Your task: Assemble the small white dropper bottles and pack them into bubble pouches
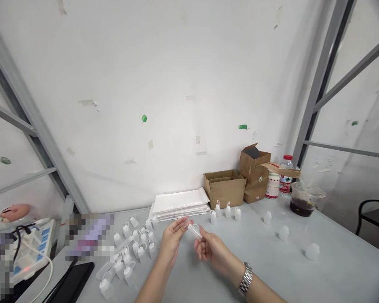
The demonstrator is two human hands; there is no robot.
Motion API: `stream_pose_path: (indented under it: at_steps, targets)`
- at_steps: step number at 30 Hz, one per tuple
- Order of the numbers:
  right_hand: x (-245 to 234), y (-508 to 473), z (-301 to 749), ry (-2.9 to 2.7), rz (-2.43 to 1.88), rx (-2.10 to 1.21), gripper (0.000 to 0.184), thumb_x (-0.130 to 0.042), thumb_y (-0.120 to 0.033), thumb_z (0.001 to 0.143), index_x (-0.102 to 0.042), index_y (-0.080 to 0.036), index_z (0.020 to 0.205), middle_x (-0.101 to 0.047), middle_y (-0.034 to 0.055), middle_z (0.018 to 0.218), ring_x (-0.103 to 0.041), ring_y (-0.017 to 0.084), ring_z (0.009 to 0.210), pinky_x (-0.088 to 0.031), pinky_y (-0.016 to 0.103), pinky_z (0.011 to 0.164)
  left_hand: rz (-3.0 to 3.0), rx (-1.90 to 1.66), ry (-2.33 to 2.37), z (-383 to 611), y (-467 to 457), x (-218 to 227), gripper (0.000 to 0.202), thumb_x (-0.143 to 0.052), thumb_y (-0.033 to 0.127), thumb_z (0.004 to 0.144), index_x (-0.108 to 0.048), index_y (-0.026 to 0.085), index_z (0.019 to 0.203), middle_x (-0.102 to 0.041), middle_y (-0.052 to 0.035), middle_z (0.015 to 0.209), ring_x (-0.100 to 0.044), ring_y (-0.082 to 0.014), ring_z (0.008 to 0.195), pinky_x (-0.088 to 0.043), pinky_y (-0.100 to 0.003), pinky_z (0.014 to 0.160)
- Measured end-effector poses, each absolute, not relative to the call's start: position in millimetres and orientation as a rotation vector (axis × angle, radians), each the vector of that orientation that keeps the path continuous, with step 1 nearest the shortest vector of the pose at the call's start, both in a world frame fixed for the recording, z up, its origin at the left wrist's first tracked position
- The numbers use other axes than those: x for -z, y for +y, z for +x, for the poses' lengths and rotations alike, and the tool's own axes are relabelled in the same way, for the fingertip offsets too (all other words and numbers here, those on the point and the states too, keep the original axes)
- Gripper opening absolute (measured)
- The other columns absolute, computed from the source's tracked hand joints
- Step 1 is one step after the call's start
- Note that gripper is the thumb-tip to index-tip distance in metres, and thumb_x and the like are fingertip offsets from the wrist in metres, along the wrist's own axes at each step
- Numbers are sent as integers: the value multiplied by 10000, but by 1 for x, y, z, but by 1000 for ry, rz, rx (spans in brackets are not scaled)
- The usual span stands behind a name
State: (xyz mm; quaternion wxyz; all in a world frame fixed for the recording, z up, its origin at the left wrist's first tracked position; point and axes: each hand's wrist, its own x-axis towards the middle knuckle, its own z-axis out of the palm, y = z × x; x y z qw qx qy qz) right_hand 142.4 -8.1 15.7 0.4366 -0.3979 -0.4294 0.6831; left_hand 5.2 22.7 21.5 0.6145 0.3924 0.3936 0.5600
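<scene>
Between my two hands is a small translucent plastic bottle [195, 232], tilted above the grey table [240, 261]. My left hand [174, 237] pinches its white upper end. Closed around its lower end are the fingers of my right hand [213, 249], whose wrist wears a metal watch. Fingertips partly hide both ends of the bottle. Left of my hands, a cluster of several small white bottles with looped caps [141, 251] stands and lies on the table. Beyond my right hand, several similar bottles [228, 211] stand near a cardboard box.
White flat packets [180, 202] are stacked by the wall, beside the open cardboard box [225, 193] and a brown paper bag [255, 179]. Three translucent pieces [283, 233] sit at right, before a tub of dark liquid [302, 206]. A black phone-like slab [72, 284] and power strip [39, 252] lie left.
</scene>
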Motion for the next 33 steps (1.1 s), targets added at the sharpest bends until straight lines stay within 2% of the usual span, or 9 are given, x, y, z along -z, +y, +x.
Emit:
stream_pose_path:
  at_steps: [2, 5, 8, 14, 20, 23, 27, 30, 33]
  targets:
    - [-15, -8, 141, -1088, -995, -1673, 609, -424, -703, 673, -588, -121, 604, -541, 6, 413, -442, 83, 359, -302, 211, 429, 888, -1318, 909, 5, 23, -22, 415, -772, 308, 462, -670, 136, 826, -714, -115, 829, -629, -241, 904, -413, -370, 899]
    - [-14, -4, 138, -1093, -1043, -1426, 547, -627, -642, 533, -593, -139, 745, -594, -2, 514, -493, 112, 432, -379, 240, 472, 892, -1360, 935, 4, 24, -19, 426, -762, 326, 477, -667, 139, 847, -713, -112, 839, -626, -245, 908, -418, -372, 887]
    - [-12, -2, 139, -1081, -1047, -1339, 505, -732, -559, 437, -567, -160, 698, -584, -20, 532, -504, 119, 476, -396, 245, 489, 924, -1372, 948, 4, 26, -15, 455, -747, 332, 506, -656, 141, 908, -711, -113, 848, -623, -243, 915, -424, -364, 869]
    - [-8, -6, 139, -997, -957, -1659, 512, -539, -639, 648, -570, -128, 677, -559, 0, 469, -467, 88, 402, -337, 221, 464, 974, -1397, 974, 6, 25, -18, 383, -744, 318, 510, -658, 142, 838, -714, -98, 815, -639, -228, 855, -450, -335, 820]
    - [-12, -5, 141, -1061, -1037, -1491, 438, -723, -527, 506, -567, -140, 638, -590, -9, 551, -481, 91, 456, -381, 239, 519, 1012, -1398, 1020, 6, 24, -21, 405, -737, 325, 520, -642, 141, 868, -715, -93, 773, -642, -227, 837, -449, -327, 803]
    - [-10, -5, 142, -1018, -966, -1630, 407, -685, -515, 585, -575, -126, 633, -565, -8, 500, -456, 79, 442, -329, 219, 503, 1015, -1384, 993, 6, 24, -20, 407, -742, 318, 517, -641, 133, 866, -714, -97, 758, -648, -221, 800, -457, -323, 786]
    - [-7, -6, 141, -905, -843, -1798, 472, -608, -601, 623, -542, -134, 596, -486, -34, 406, -378, 64, 371, -248, 218, 461, 953, -1397, 974, 8, 22, -20, 392, -752, 309, 511, -645, 132, 844, -715, -100, 795, -644, -227, 845, -455, -331, 813]
    - [-8, -5, 141, -911, -845, -1767, 519, -553, -657, 635, -534, -140, 598, -468, -39, 392, -372, 68, 370, -244, 226, 471, 954, -1354, 970, 8, 21, -24, 392, -737, 338, 535, -659, 131, 859, -706, -117, 891, -623, -234, 919, -426, -349, 874]
    - [-9, -3, 142, -922, -915, -1671, 529, -535, -674, 635, -535, -145, 606, -478, -35, 411, -391, 75, 393, -251, 229, 482, 1051, -1223, 1033, 6, 22, -29, 382, -747, 340, 504, -686, 134, 820, -706, -120, 894, -633, -247, 884, -433, -359, 859]
